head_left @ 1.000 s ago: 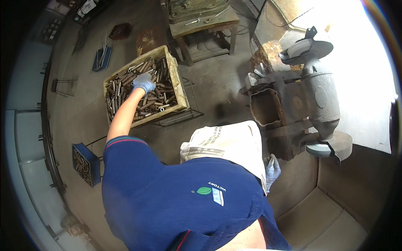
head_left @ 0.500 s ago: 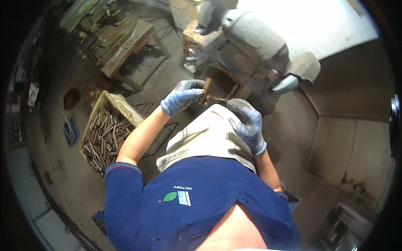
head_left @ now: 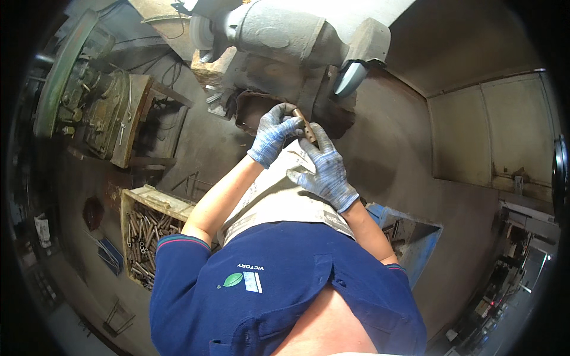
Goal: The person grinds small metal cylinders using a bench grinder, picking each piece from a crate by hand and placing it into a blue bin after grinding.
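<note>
A short brown metal tube point(head_left: 307, 129) with small holes along its side is held tilted over my lap. My left hand point(head_left: 273, 135), in a blue and white knit glove with darkened fingertips, is closed around the tube's upper part. My right hand point(head_left: 328, 171), gloved alike, has its fingers on either side of the tube's lower end, its thumb standing apart. Behind the hands is a bench grinder point(head_left: 282, 35), with a wheel at its left end and a guarded wheel at its right. Below the grinder a dark, ragged-edged opening point(head_left: 249, 110) is partly hidden by my left hand.
A pale crate point(head_left: 160, 200) full of similar tubes stands at my left, partly behind my arm. At my right is a blue bin point(head_left: 430, 237) with some tubes inside. A greenish machine point(head_left: 89, 113) on a stand is at far left; metal panels point(head_left: 487, 127) stand at right.
My right hand has come up to the tube, which only my left hand held before. The view has shifted, bringing the blue bin at my right into sight.
</note>
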Demonstrator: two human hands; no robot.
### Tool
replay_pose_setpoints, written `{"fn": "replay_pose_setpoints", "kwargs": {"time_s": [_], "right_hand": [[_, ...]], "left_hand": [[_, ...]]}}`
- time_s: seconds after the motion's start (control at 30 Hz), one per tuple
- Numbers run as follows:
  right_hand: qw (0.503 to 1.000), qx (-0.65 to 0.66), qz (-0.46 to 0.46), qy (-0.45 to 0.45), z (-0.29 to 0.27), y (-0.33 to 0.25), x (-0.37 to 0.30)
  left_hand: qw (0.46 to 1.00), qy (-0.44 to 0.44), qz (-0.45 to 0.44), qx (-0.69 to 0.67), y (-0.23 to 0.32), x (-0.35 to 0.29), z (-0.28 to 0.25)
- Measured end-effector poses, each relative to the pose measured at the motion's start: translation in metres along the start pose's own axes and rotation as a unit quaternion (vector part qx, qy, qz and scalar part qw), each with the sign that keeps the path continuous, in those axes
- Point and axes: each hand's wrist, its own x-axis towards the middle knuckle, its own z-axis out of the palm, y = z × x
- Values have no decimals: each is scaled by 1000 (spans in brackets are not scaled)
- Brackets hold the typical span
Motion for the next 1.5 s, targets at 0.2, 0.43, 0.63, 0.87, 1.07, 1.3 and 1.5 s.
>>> {"fn": "replay_pose_setpoints", "kwargs": {"time_s": [0.2, 0.43, 0.63, 0.87, 1.07, 1.3, 1.5], "right_hand": [[980, 170, 21, 102, -8, 20, -7], [872, 464, 143, 66, -9, 39, -9], [922, 331, 124, 160, -7, 32, 2], [967, 72, 55, 239, 6, 28, 4], [948, 129, 89, 277, 20, 37, 2], [876, 314, 179, 319, 39, 61, -9], [927, 183, 132, 301, 26, 85, -7]], "left_hand": [[1000, -9, -20, -16, -5, -2, 3], [985, 8, 67, 161, -8, -10, 4], [987, 16, 64, 144, -30, 10, -11], [999, -6, -36, 0, -19, 29, -10], [995, -45, -83, 28, -20, 40, -17], [988, -61, -137, 31, -21, 53, -11], [983, -57, -32, 173, -29, 69, -4]]}}
